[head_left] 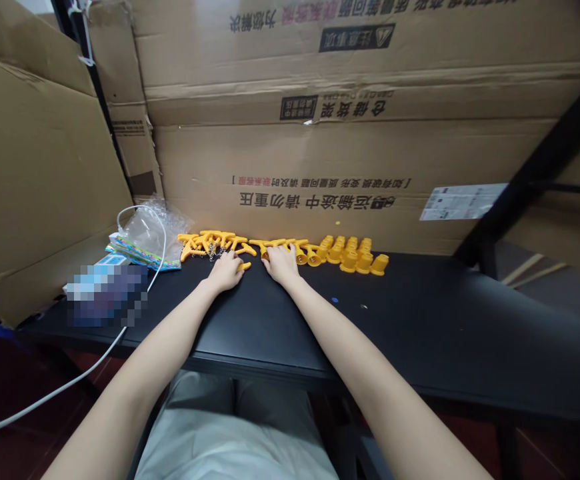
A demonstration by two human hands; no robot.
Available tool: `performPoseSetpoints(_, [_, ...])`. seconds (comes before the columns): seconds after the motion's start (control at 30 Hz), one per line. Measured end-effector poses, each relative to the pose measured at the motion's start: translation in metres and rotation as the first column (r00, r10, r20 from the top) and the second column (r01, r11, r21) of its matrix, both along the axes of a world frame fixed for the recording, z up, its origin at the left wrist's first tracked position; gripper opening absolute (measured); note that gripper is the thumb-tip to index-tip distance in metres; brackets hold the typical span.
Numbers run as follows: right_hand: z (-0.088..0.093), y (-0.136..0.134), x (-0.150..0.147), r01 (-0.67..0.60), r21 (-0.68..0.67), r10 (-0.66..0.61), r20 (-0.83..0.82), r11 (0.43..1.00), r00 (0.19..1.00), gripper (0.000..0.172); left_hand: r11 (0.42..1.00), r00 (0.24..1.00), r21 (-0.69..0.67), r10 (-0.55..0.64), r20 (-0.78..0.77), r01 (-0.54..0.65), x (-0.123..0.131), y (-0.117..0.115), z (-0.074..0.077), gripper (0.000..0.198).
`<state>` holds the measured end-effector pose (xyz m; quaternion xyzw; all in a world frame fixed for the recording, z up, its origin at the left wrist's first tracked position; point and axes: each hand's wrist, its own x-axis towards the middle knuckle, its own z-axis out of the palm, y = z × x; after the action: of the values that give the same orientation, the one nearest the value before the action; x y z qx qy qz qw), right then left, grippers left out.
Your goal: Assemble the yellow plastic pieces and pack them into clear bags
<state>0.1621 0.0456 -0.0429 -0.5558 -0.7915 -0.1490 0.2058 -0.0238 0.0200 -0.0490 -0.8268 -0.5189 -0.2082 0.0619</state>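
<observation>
On a black table (420,320), a person's left hand (226,270) curls its fingers around a yellow handle (245,266), one end poking out at the right, while the right hand (281,265) bends over a row of yellow pieces (313,257), and whether it pinches one cannot be told. More handles (217,236) with thin chains (213,251) lie heaped just beyond the left hand, and yellow cups (349,261) stand right of the right hand. All look like light, stiff, smooth plastic, probably not fragile, best held by a handle's crossbar or a cup's sides, avoiding chains that could snag.
</observation>
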Motion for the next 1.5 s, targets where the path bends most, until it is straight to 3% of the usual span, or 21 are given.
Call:
performPoseSetpoints(0.37, [-0.005,0.001,0.002,0.016,-0.014,-0.017,-0.08,1.0,0.997,0.032,0.998,0.994,-0.05,0.034,0.103,-0.029,0.001,0.0,0.002,0.011])
performPoseSetpoints(0.47, [-0.007,-0.001,0.004,0.031,-0.006,-0.032,-0.085,0.999,0.996,0.037,0.999,0.977,-0.011,0.046,0.208,-0.044,0.001,0.0,0.005,0.009])
performPoseSetpoints(0.6, [-0.008,-0.004,0.008,0.061,-0.039,-0.063,-0.072,0.997,0.995,0.045,0.994,0.908,0.062,0.053,0.416,-0.087,0.0,0.001,0.009,0.01])
performPoseSetpoints(0.73, [-0.008,-0.002,0.012,0.05,-0.17,-0.062,-0.066,0.984,0.996,0.047,0.986,0.795,0.111,0.035,0.606,-0.128,0.001,0.003,0.012,0.013])
performPoseSetpoints(0.93, [-0.01,0.007,0.015,0.042,-0.227,-0.065,-0.095,0.973,0.993,0.049,0.982,0.679,0.072,0.065,0.731,-0.173,0.001,0.0,0.017,0.011])
performPoseSetpoints(1.33, [-0.005,0.009,0.013,0.07,-0.206,-0.089,-0.084,0.976,0.993,0.053,0.978,0.811,0.169,0.002,0.585,-0.124,0.006,-0.006,0.019,0.013])
performPoseSetpoints(1.5, [-0.004,0.008,0.017,0.032,-0.07,-0.043,-0.159,0.997,0.986,0.052,0.979,0.828,0.186,-0.03,0.56,-0.09,0.004,-0.005,0.018,0.012])
